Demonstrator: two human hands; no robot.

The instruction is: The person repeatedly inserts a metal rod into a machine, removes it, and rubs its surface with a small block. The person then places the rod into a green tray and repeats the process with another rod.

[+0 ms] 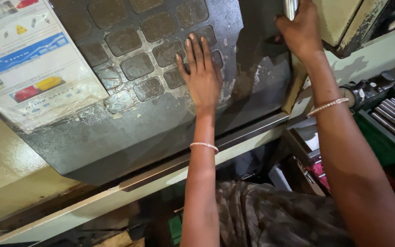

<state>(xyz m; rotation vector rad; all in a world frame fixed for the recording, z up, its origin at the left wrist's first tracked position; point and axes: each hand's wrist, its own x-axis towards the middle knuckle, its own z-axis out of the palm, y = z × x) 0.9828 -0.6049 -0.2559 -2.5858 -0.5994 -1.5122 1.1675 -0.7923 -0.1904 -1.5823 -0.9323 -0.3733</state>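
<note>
The left hand (202, 73) was pressed flat, fingers spread, against a worn grey machine door (161, 123). The right hand (300, 29) was clamped around its metal handle (290, 7).

I see one sign, a poster (28, 59) stuck on the dark door (161, 123) at the upper left. It is a large white rectangle, tilted, under wrinkled clear plastic that hangs loose at its lower edge. On it I make out a slanted blue band, small yellow triangles, and little red and yellow pictures. I find no packages or screens anywhere else.
</note>
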